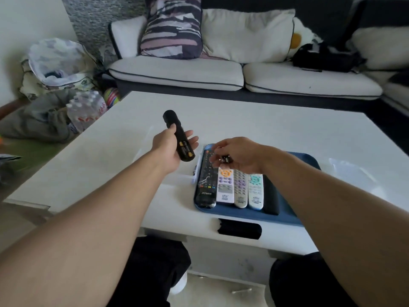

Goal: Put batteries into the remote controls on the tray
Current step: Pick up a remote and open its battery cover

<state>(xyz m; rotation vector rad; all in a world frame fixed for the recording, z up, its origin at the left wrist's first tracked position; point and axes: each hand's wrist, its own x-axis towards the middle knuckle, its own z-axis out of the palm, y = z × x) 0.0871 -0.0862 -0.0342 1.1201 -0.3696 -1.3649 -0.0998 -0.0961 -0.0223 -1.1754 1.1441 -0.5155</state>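
Blue plastic marks the tray [294,216], which sits on the near right part of the white table [110,165], just past the person's dark-clad knees. On it lie four remotes side by side, buttons up: a long black remote [204,185] at the left edge, then a white remote with orange and purple keys [225,187], a grey remote [240,191] and a white remote with green keys [256,191]. A dark flat piece [271,196] lies right of them, partly hidden by the forearm.

Above the far ends of those remotes hangs the right hand [239,155], fingers curled round a small dark item [225,160] with a metallic end; it is too blurred to name with certainty.

A little farther off and to the left, clear of the tray, the left hand [170,151] grips a black remote held back side up [177,135], lifted off the table. Its compartment is uncovered and two batteries [185,149] with gold-coloured ends sit inside, near the palm.

Beyond the table stands a white sofa [177,74] with a striped cushion [172,27].
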